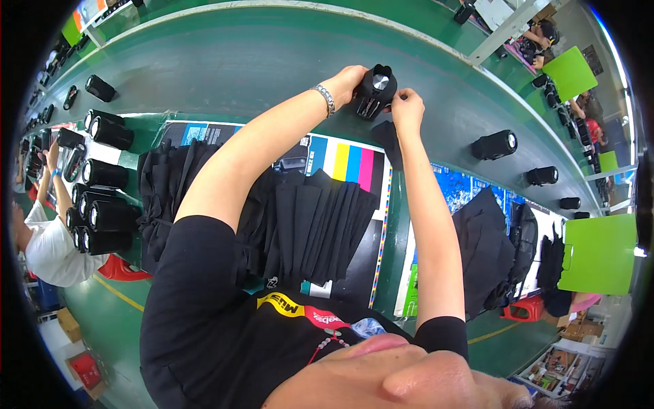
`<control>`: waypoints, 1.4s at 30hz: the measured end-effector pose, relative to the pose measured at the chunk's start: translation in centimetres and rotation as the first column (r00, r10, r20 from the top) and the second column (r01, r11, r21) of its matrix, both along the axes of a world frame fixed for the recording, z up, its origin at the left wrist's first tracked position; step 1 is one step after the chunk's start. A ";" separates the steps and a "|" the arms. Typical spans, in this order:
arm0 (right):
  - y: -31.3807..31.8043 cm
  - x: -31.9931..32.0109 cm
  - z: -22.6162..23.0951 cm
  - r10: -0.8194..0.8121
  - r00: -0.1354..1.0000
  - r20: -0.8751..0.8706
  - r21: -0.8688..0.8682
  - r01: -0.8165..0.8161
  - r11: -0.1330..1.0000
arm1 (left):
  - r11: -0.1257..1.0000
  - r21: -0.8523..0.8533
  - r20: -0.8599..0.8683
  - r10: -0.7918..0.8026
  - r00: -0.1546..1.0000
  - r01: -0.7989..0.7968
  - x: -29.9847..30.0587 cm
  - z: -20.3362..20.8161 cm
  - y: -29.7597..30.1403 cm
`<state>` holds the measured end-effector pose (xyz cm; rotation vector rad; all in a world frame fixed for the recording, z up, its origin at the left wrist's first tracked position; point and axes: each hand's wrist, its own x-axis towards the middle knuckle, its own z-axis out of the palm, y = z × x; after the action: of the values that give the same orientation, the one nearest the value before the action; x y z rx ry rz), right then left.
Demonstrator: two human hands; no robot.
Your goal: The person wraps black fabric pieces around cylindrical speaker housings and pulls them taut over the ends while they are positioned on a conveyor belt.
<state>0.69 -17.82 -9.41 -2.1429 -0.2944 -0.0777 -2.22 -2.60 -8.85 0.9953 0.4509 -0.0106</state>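
Note:
A black cylindrical portable speaker with a silver round end stands out over the grey-green conveyor belt at the far middle, and dark material flares around its top. My left hand is wrapped round its left side. Close against the speaker's right side, my right hand is closed in a pinch; what lies between those fingers is too small and dark to name. A piece of black cloth hangs just below, beside my right wrist. Between my forearms lies a fanned stack of black cloth pouches on printed sheets.
Several black speakers are stacked at the left, near a person in white. More sit on the belt at the right, one speaker nearest. Black cloth lies right of my arm. A metal rail edges the belt's far side.

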 end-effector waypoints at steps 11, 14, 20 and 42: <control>-1.2 -0.5 -2.6 0.002 0.998 -0.067 -0.201 -0.015 0.979 | 0.631 0.771 0.040 -0.180 0.983 0.084 4.0 -9.0 2.6; -4.4 1.2 -4.4 -0.062 0.993 -0.096 -0.297 0.031 0.954 | -0.246 0.969 -0.063 -0.348 0.936 -0.027 5.9 -11.6 -1.0; -1.6 -0.4 -3.8 0.053 0.991 0.124 -0.358 -0.005 0.934 | 0.995 0.002 0.699 -0.076 0.711 0.105 7.0 -15.6 4.7; -1.7 -3.7 1.6 0.450 0.855 -0.257 0.827 -0.046 0.560 | 0.877 0.479 0.236 -0.095 0.967 -0.030 -7.6 2.5 -0.6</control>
<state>-2.99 -19.53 -7.79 -1.1206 -0.2321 0.3942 -9.84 -3.15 -6.31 1.4745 0.1989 0.2068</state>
